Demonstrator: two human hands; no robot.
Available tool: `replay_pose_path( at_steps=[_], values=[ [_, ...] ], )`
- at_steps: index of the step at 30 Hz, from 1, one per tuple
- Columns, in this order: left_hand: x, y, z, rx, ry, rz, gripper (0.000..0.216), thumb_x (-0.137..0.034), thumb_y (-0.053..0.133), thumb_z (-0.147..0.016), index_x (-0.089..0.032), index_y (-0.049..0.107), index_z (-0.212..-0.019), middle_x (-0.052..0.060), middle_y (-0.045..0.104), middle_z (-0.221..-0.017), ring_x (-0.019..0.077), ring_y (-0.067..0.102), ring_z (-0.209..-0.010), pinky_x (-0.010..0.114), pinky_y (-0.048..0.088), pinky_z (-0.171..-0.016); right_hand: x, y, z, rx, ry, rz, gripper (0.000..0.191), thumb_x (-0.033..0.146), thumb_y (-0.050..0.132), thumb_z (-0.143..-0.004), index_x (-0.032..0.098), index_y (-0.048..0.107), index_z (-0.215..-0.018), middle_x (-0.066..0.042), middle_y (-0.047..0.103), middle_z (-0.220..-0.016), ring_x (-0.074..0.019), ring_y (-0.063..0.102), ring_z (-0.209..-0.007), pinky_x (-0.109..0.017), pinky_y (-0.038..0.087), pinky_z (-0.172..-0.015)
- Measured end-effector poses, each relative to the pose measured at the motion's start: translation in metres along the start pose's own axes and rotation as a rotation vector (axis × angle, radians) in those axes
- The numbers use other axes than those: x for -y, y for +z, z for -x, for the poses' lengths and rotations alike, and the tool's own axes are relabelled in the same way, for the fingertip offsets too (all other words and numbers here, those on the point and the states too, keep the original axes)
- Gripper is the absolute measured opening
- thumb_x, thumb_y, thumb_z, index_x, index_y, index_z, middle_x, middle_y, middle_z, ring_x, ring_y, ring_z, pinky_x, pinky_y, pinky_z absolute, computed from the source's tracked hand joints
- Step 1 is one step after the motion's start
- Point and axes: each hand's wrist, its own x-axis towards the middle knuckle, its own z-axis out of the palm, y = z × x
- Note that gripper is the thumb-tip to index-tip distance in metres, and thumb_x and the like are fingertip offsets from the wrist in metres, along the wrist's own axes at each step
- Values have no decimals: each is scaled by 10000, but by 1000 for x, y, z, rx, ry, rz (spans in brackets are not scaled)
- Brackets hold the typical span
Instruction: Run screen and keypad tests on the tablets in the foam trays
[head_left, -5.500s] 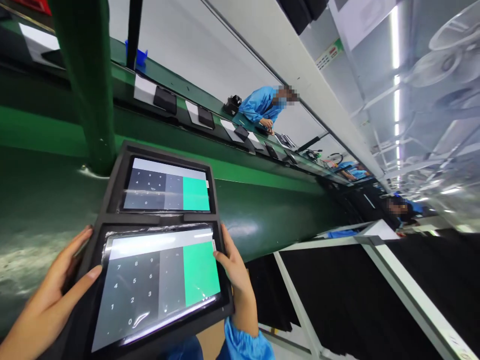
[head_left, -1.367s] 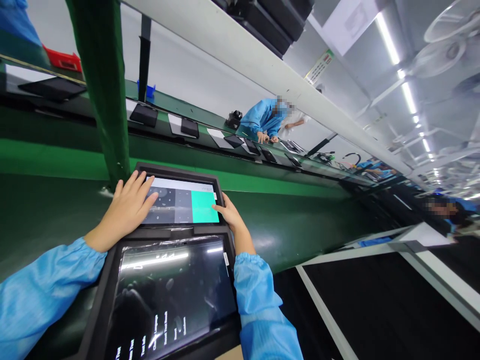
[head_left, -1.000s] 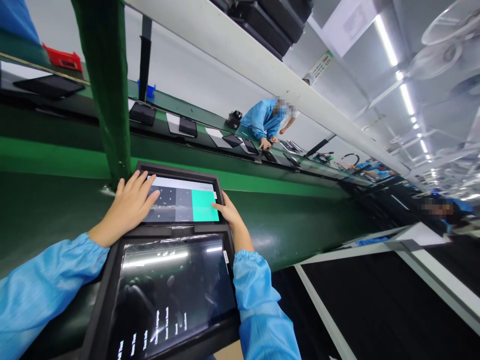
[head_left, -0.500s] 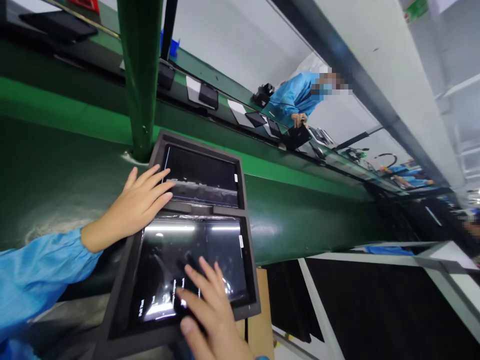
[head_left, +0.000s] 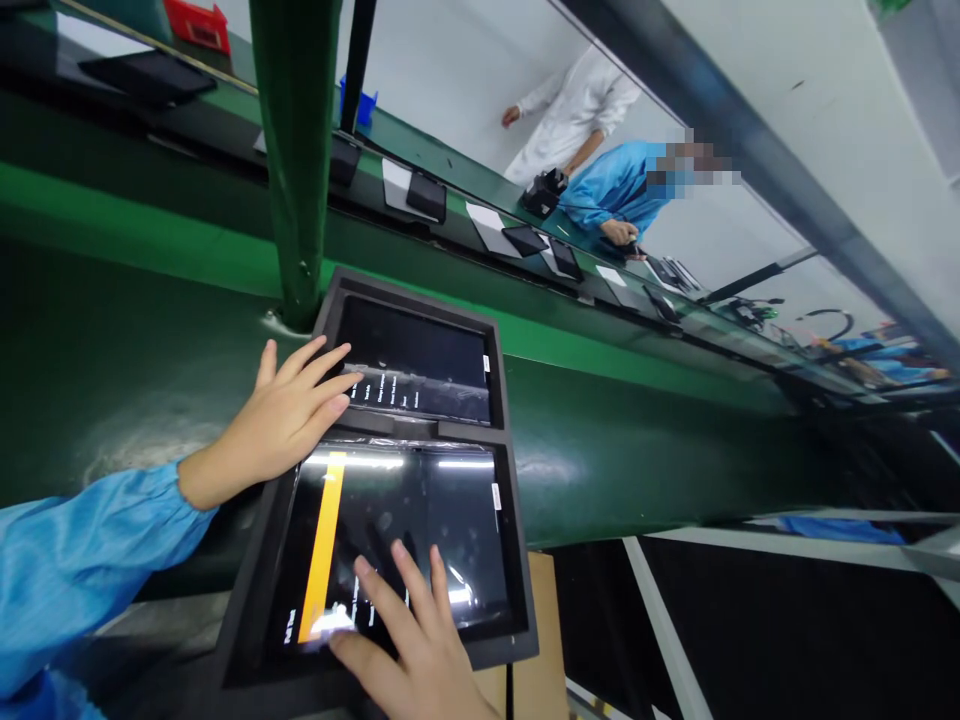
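Two tablets lie face up in a dark foam tray (head_left: pixel 523 560) with two compartments. The near tablet (head_left: pixel 465 530) shows a menu with one orange highlighted row. On the far tablet (head_left: pixel 420 340) a list of small white text is lit. My left hand (head_left: pixel 274 420) rests with spread fingers over the left edge of the far tablet, gripping nothing. Over the near tablet is my right hand (head_left: pixel 420 640), fingers apart, the thumb at the lower end of the orange row. Whether the other right fingertips touch the glass I cannot tell.
A green post (head_left: pixel 294 160) rises just behind the tray. Beyond, several tablets and white sheets lie along a green bench (head_left: pixel 480 170), with a red bin (head_left: pixel 196 25) and a blue bin (head_left: pixel 365 105). A person in blue (head_left: pixel 622 185) handles a dark object there.
The orange row has appeared on the near tablet, and text on the far one. My right thumb has moved left onto the glass. A person in white has come into view behind the bench.
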Motion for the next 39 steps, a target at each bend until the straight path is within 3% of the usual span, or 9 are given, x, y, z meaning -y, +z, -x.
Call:
replay_pose_path(
  at_steps=[2, 6, 10, 12, 21, 26, 31, 34, 39],
  values=[
    [-1, 0, -1, 27, 6, -43, 559, -508, 183, -1047, -315, 571, -1400, 35, 354, -1630, 364, 217, -1536, 807, 72, -1164, 0, -4, 0, -30, 12, -19, 358, 555, 601, -954, 279, 678, -1170, -47, 538, -1525, -335, 284, -1534, -668, 274, -1178],
    [-2, -1, -3, 67, 17, -91, 557, -537, 212, -1040, -321, 614, -1359, 26, 321, -1642, 380, 206, -1539, 812, 89, -1159, 3, -5, -3, -91, 24, -111, 424, 639, 571, -937, 249, 674, -1070, -37, 664, -1376, -274, 392, -1487, -562, 134, -1259],
    [-3, -3, -1, -28, 27, -53, 551, -495, 200, -1048, -295, 478, -1480, 54, 312, -1646, 365, 198, -1544, 804, 68, -1168, 13, 9, -6, -273, 60, -191, 417, 631, 605, -922, 248, 671, -1073, -17, 770, -1038, -222, 589, -1309, -459, 178, -1287],
    [-3, -4, 1, -67, 19, -35, 566, -491, 196, -1049, -258, 475, -1484, 82, 337, -1635, 362, 202, -1543, 788, 63, -1179, 18, 16, -8, -267, 49, -196, 399, 605, 616, -925, 252, 675, -1101, 2, 774, -976, -212, 616, -1262, -449, 191, -1290],
    [-2, -3, 1, -71, -36, -10, 567, -484, 207, -1051, -217, 577, -1388, 116, 425, -1585, 336, 231, -1535, 729, 60, -1214, 17, 15, -17, -97, -78, -163, 341, 476, 550, -992, 214, 670, -1173, 58, 674, -1369, -197, 381, -1487, -484, -1, -1302],
    [-2, -3, 1, -72, -51, 13, 584, -490, 186, -1051, -210, 592, -1364, 123, 445, -1569, 339, 251, -1525, 727, 68, -1213, 15, 15, -19, -58, -105, -128, 316, 481, 546, -995, 231, 689, -1126, 79, 689, -1343, -201, 325, -1516, -497, -56, -1290],
    [-3, -2, 1, -59, -71, 16, 611, -502, 169, -1051, -189, 600, -1348, 130, 428, -1579, 347, 235, -1530, 747, 79, -1200, 13, 21, -18, -145, -99, -101, 345, 542, 614, -953, 245, 692, -1109, 45, 744, -1232, -232, 349, -1504, -526, 3, -1296],
    [-3, -3, 0, -11, -87, 27, 618, -509, 167, -1052, -182, 621, -1316, 124, 417, -1589, 344, 219, -1535, 746, 76, -1199, 12, 18, -20, -117, -136, -69, 386, 551, 636, -941, 235, 675, -1159, 52, 731, -1254, -228, 328, -1513, -532, -9, -1291],
    [-3, -4, 5, -156, -98, 152, 562, -501, 214, -1056, -202, 497, -1437, 119, 454, -1562, 303, 249, -1527, 676, 26, -1231, 14, 7, -20, -65, -127, -107, 339, 481, 598, -981, 207, 663, -1169, 45, 727, -1264, -195, 295, -1528, -513, -53, -1285]
  ],
)
